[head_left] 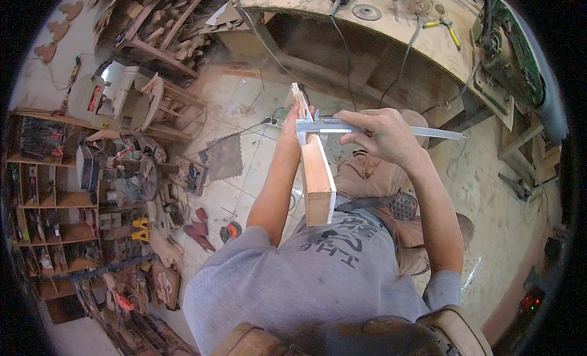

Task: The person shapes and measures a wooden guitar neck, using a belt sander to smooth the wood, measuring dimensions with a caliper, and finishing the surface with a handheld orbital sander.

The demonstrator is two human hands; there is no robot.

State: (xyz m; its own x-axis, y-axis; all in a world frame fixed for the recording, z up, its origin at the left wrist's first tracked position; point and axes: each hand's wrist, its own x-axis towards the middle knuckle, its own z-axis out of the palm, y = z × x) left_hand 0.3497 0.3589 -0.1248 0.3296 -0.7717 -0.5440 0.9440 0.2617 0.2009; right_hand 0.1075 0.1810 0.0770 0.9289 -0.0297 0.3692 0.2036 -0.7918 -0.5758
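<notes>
A long, shaped wooden piece (319, 172) with a pale edge is held up in front of my chest, its thicker block end toward me. My left hand (295, 118) grips its far, narrower part from the left side; the wood hides some of the fingers. In my right hand (386, 133) is a metal vernier caliper (333, 126), lying crosswise with its long beam reaching out to the right. The caliper's jaws sit at the wood's narrow section, close to my left hand. Whether both jaws touch the wood I cannot tell.
A workbench (293, 2) stands ahead, with yellow-handled pliers (452, 35), a round disc (366, 12) and hanging cords. At right is a dark machine (520, 56). Shelves (58, 200) crowded with tools line the left. A red-and-black round tool (230, 232) lies on the tiled floor.
</notes>
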